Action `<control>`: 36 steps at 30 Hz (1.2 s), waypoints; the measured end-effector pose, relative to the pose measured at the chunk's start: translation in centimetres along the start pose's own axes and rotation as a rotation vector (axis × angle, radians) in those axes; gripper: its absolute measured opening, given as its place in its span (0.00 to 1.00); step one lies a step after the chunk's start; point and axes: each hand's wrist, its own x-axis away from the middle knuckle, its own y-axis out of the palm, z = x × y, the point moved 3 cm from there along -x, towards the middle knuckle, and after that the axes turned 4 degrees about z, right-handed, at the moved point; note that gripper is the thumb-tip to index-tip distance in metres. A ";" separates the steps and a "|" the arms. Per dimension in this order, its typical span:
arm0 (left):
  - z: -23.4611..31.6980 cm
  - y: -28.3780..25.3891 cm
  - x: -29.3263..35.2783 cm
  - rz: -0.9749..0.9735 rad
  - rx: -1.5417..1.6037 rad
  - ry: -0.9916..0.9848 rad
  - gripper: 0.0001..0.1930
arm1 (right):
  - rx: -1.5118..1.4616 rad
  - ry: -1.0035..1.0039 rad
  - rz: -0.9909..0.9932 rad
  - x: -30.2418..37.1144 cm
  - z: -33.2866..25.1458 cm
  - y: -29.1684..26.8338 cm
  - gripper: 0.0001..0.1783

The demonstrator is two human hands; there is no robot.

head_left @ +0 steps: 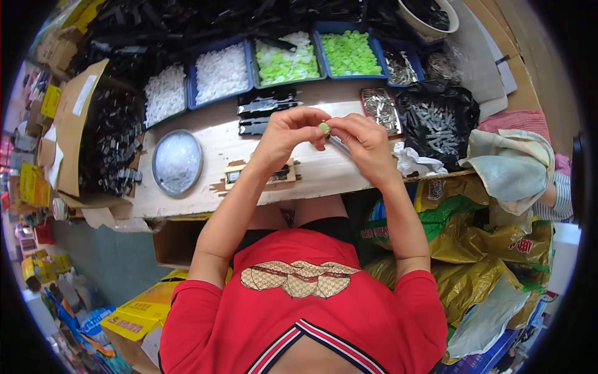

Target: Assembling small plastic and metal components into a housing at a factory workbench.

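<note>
Both hands [284, 134] [369, 146] grip what looks like a small green cap [324, 128] above the pale table [325, 173].

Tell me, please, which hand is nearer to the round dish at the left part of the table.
Left. The left hand is to the right of the round dish; the right hand is farther right, beyond the left one.

The person wears a red short-sleeved shirt [299, 306], striped neckline [275, 348], black shorts [333, 229].

lettering [123, 325] on yellow carton [149, 305], red characters [521, 246] on gold sack [464, 240], white label [84, 95] on box [72, 137]
</note>
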 end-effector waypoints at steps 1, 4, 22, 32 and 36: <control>-0.5 -0.7 1.1 0.029 0.018 0.003 0.13 | 0.039 -0.037 -0.013 0.2 -0.5 0.7 0.10; -1.4 -1.8 4.5 0.154 0.110 -0.002 0.12 | 0.086 -0.135 -0.073 1.0 -2.0 3.0 0.14; -2.2 -6.1 11.4 0.036 0.612 0.196 0.05 | -0.205 -0.136 -0.120 0.5 -5.5 9.4 0.06; -1.9 -5.4 11.9 0.283 0.202 0.366 0.06 | -0.941 0.524 -0.221 1.7 -4.2 10.8 0.04; -1.3 -4.8 12.5 0.307 -0.052 0.494 0.07 | -1.129 0.723 -0.326 2.2 -3.3 11.0 0.06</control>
